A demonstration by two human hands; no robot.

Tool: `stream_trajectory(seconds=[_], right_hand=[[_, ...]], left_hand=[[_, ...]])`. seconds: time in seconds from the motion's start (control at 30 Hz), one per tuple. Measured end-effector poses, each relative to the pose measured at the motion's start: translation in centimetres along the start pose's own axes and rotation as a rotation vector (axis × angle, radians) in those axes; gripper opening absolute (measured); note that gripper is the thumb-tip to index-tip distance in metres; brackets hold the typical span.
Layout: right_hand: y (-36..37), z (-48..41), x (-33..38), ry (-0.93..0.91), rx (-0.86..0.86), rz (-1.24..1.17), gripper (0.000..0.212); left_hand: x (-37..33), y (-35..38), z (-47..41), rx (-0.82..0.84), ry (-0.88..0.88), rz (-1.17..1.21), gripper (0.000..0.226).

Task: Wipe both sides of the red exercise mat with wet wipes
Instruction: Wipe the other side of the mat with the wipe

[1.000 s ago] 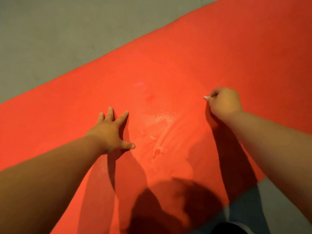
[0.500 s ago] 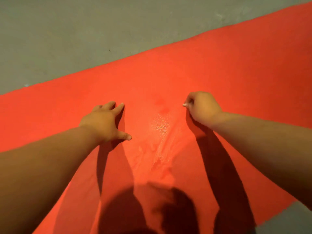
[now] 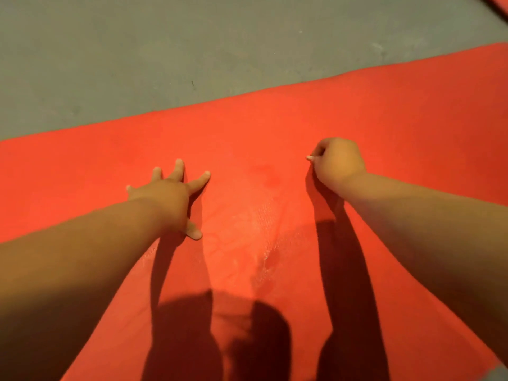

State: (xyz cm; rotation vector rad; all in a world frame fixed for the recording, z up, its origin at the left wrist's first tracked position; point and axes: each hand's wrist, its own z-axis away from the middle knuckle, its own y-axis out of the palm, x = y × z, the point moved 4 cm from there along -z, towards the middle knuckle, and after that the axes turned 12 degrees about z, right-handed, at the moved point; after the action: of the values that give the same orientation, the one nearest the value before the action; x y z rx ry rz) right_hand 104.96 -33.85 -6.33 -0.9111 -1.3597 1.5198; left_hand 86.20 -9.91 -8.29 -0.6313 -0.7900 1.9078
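Observation:
The red exercise mat (image 3: 275, 127) lies flat on the floor and fills most of the head view. My left hand (image 3: 170, 193) presses on it with fingers spread. My right hand (image 3: 339, 160) is curled into a fist on the mat, and a small white bit of a wet wipe (image 3: 310, 158) sticks out at its left side; the rest of the wipe is hidden in the fist. Between the hands the mat shows a glossy wet streak (image 3: 264, 229).
Grey concrete floor (image 3: 192, 50) runs along the mat's far edge. A second red edge (image 3: 494, 6) shows at the top right corner. Shadows of my arms and head fall on the near part of the mat.
The view has shifted so more grey floor shows beyond the mat. My right fist with the wipe slid left, then back right over the wet patch. My left hand spread its fingers wider.

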Motion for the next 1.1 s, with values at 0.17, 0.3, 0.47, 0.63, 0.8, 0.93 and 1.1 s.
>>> stream_trajectory(seconds=[0.17, 0.3, 0.47, 0.63, 0.8, 0.93, 1.1], right_hand=[[2.8, 12.3, 8.7, -0.541, 0.176, -0.124, 0.019], [2.6, 10.3, 8.1, -0.706, 0.183, -0.015, 0.021], [-0.2, -1.6, 0.1, 0.186, 0.06, -0.206, 0.019], [2.8, 10.5, 10.9, -0.372, 0.086, -0.326, 0.009], [2.3, 3.7, 7.1, -0.194, 0.05, -0.257, 0.015], [0.1, -1.8, -0.1, 0.278, -0.066, -0.178, 0.015], [3.7, 6.2, 12.7, -0.286, 0.072, -0.299, 0.022]], left_hand=[[1.5, 0.7, -1.1, 0.014, 0.115, 0.053, 0.123], [1.0, -0.5, -0.7, 0.056, 0.103, 0.017, 0.111], [0.7, -1.7, -0.5, 0.012, 0.025, 0.061, 0.137], [-0.4, -2.9, -1.3, 0.058, 0.019, -0.02, 0.138], [0.8, -3.5, -1.9, -0.005, 0.024, -0.041, 0.131], [1.8, -3.6, -2.2, -0.051, -0.115, 0.061, 0.147], [3.1, -4.1, -2.9, -0.009, -0.052, 0.029, 0.141]])
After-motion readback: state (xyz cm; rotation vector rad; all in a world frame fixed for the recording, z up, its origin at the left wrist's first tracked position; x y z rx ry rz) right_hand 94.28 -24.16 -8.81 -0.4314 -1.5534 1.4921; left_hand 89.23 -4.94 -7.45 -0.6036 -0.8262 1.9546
